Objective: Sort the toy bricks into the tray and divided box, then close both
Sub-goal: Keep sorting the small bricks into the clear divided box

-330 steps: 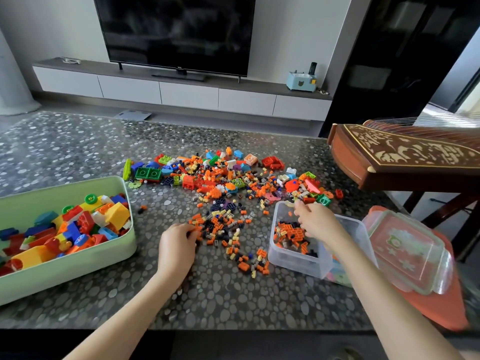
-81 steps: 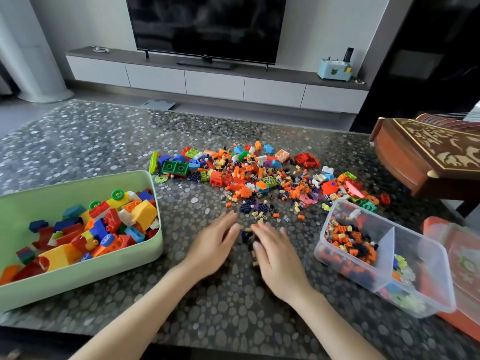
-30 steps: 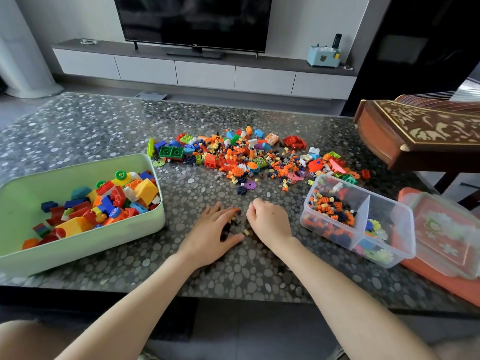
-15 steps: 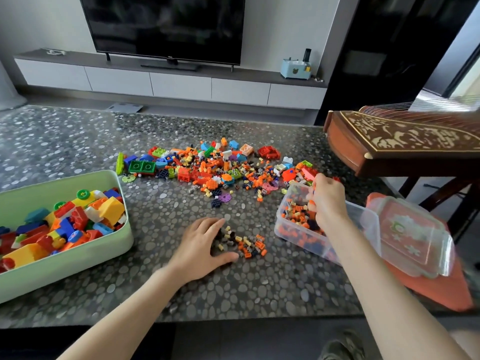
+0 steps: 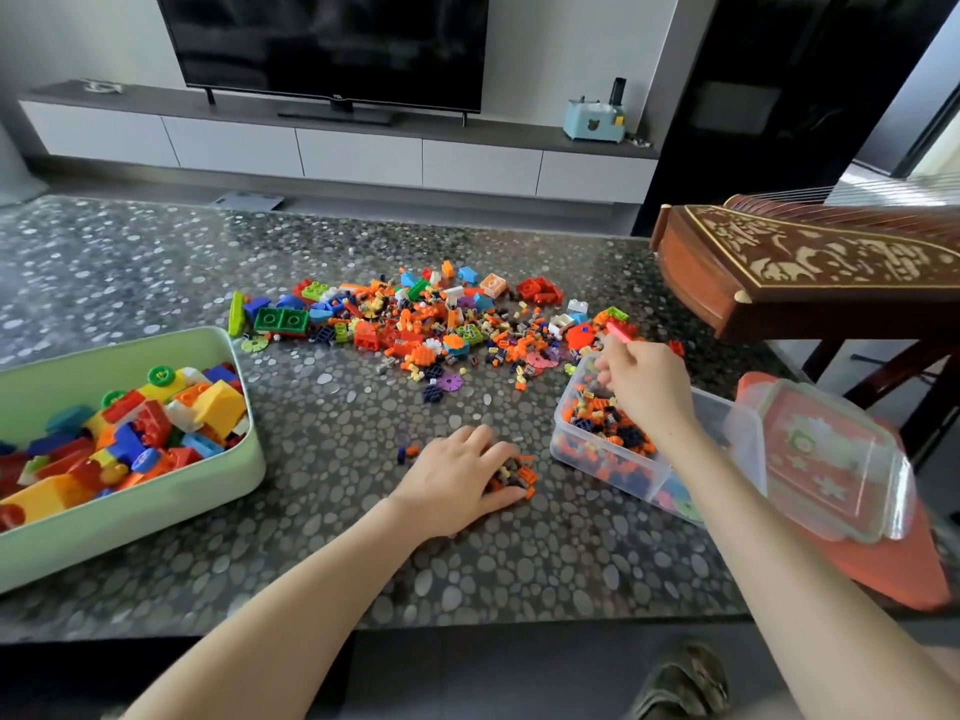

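Sorting entry: small bricks (image 5: pixel 511 475) lay just left of divided box (image 5: pixel 608 462).
Left hand (image 5: pixel 457 478) curled round them; right hand (image 5: pixel 644 389) over box, grasp indiscernible. Risk: loose scoop might scatter pieces.

A pale green tray (image 5: pixel 156 517) is sitting open at the left holding large bright bricks (image 5: pixel 156 423), mixed bricks (image 5: pixel 426 324) are lying scattered mid-table with a small heap (image 5: pixel 517 472) nearer, and a clear divided box (image 5: pixel 613 462) is standing open at the right holding tiny orange and dark pieces (image 5: pixel 602 423), its lid (image 5: pixel 831 454) lying just beside it.
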### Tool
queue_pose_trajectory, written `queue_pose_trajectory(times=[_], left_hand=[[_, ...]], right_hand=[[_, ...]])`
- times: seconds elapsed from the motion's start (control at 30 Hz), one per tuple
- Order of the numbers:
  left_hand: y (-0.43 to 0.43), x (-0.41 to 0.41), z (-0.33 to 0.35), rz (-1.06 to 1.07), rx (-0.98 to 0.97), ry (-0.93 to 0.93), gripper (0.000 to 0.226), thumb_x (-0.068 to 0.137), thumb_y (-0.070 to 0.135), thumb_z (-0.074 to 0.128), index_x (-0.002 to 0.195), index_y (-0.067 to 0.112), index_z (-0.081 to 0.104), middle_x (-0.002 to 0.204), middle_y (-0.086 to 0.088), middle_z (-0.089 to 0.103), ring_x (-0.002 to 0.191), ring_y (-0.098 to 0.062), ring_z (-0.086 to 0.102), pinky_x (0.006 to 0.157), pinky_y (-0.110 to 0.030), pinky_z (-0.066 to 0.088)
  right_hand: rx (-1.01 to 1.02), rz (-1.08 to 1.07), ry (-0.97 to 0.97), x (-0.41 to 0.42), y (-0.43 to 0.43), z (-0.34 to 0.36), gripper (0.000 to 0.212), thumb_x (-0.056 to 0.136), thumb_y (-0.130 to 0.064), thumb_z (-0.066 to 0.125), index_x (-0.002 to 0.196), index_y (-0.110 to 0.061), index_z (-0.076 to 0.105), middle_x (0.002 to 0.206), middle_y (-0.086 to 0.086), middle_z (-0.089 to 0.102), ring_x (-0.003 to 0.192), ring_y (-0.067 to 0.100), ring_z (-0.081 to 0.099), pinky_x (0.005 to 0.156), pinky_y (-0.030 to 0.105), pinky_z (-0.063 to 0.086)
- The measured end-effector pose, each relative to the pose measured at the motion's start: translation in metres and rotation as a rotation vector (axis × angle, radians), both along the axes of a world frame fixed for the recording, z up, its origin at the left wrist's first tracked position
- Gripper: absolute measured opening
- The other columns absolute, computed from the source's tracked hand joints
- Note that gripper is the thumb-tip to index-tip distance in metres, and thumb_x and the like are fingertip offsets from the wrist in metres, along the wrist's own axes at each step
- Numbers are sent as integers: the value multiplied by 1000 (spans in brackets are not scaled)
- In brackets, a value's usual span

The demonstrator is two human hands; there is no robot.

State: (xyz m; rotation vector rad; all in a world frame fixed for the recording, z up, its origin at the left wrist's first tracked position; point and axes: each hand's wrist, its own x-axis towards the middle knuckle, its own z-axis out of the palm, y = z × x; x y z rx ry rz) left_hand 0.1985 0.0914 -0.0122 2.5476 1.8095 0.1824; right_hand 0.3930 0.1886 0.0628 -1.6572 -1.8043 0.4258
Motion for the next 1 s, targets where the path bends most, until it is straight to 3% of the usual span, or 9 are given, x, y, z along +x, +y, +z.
queue_pose_trajectory(times=[0.2, 0.27, 0.33, 0.57, 0.7, 0.8, 0.87, 0.93, 1.0], left_hand=[[2, 17, 6, 42, -8, 139, 36, 102, 38, 27, 121, 11, 40, 114, -8, 52, 99, -26, 53, 73, -35, 51], [5, 22, 8, 98, -25, 185, 27, 102, 24, 28, 121, 9, 39, 113, -11, 52, 96, -27, 56, 70, -34, 49], [7, 26, 10, 155, -68, 217, 27, 99, 13, 31, 125, 7, 37, 115, -13, 52, 97, -28, 57, 67, -33, 47], [5, 26, 15, 306, -104, 155, 27, 96, 6, 31, 121, 5, 41, 106, -13, 61, 86, -26, 63, 56, -31, 44], [14, 11, 29, 620, -202, -111, 34, 94, 1, 35, 128, -2, 41, 102, -14, 65, 84, -25, 64, 56, -26, 45], [26, 6, 40, 704, -293, -445, 28, 96, 5, 37, 117, 0, 55, 92, -6, 63, 71, -13, 60, 53, -15, 46], [31, 7, 47, 779, -368, -468, 25, 98, 8, 36, 108, 10, 59, 89, -2, 57, 74, -12, 56, 58, -17, 45], [40, 13, 65, 849, -422, -898, 27, 99, 13, 33, 80, 17, 52, 68, -3, 44, 54, -12, 42, 40, -18, 38], [52, 34, 83, 878, -457, -1220, 34, 100, 13, 28, 68, 13, 39, 59, -4, 37, 46, -14, 31, 30, -14, 23]], right_hand=[[204, 151, -58, -7, -39, 7, 52, 99, -35, 41, 69, 3, 64, 61, 7, 65, 56, 22, 58, 56, 41, 43], [273, 192, -117, -6, -48, 6, 52, 98, -32, 43, 59, -1, 55, 48, 7, 52, 46, 24, 49, 43, 35, 30], [303, 206, -182, -3, -53, 4, 51, 98, -30, 45, 52, -8, 45, 41, 5, 41, 40, 23, 40, 43, 24, 16], [269, 186, -259, 11, -60, -2, 45, 96, -24, 51, 52, -17, 41, 40, -6, 34, 39, 12, 34, 41, 24, 17], [262, 134, -194, 19, -60, -5, 45, 97, -28, 48, 55, -11, 49, 45, 2, 46, 44, 19, 43, 42, 26, 22], [216, 96, -127, 28, -57, -9, 46, 97, -34, 44, 63, -8, 61, 54, 6, 59, 50, 20, 55, 43, 32, 38], [182, 81, -63, 33, -55, -10, 47, 98, -37, 42, 72, -7, 67, 62, 8, 66, 57, 21, 61, 52, 37, 50], [156, 63, 31, 39, -52, -7, 47, 98, -36, 43, 76, -4, 69, 66, 9, 68, 62, 24, 63, 60, 42, 52], [135, 44, 127, 46, -48, -4, 46, 98, -32, 43, 74, -2, 68, 65, 8, 68, 64, 24, 64, 64, 43, 52]])
